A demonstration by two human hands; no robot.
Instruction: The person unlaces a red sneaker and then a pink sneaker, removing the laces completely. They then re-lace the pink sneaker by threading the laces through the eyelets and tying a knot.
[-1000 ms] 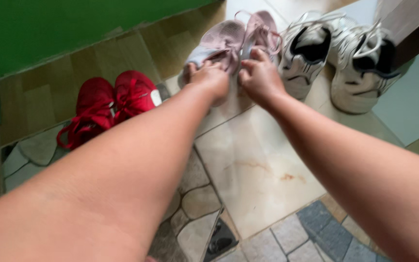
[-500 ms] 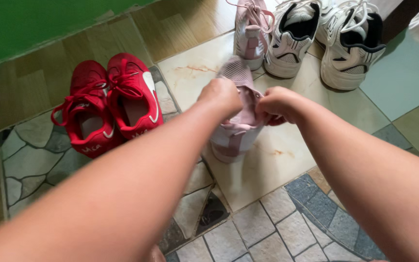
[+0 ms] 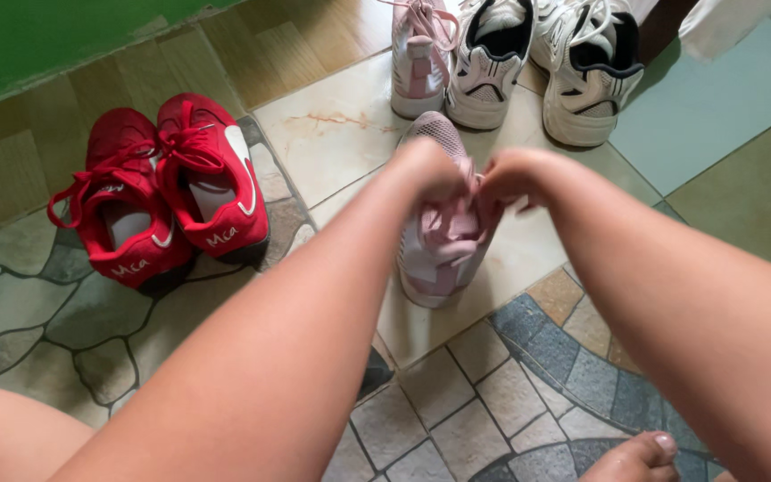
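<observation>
A: What has changed in the last second?

B: The pale pink knit sneaker with pink laces (image 3: 443,241) has come away from the row at the top. A second ago it sat beside its mate against the white pair; now it rests on the cream marble floor tile (image 3: 332,134), close in front of the person, heel toward the camera.

A: And the hands?

B: Both have followed it. The left hand (image 3: 430,170) is over the shoe's throat with its grip closed on the pink laces, and the right hand (image 3: 512,177) is closed on the laces from the other side. The fingers are blurred, so which lace each one pinches cannot be told.

A: What stayed behind?

B: The second pink sneaker (image 3: 418,54) stands where it was, touching the pair of white and black trainers (image 3: 542,62). The pair of red lace-up sneakers (image 3: 158,192) on the grey stone mosaic (image 3: 64,312) to the left has not been touched.

A: So what does that say about the work?

B: By the look of it, carrying the shoe is done and the work has turned to the laces themselves. The shoe sits flat and free of the others, so nothing crowds the hands. The person's bare toes (image 3: 640,455) show at the bottom edge, well apart from the shoe.
</observation>
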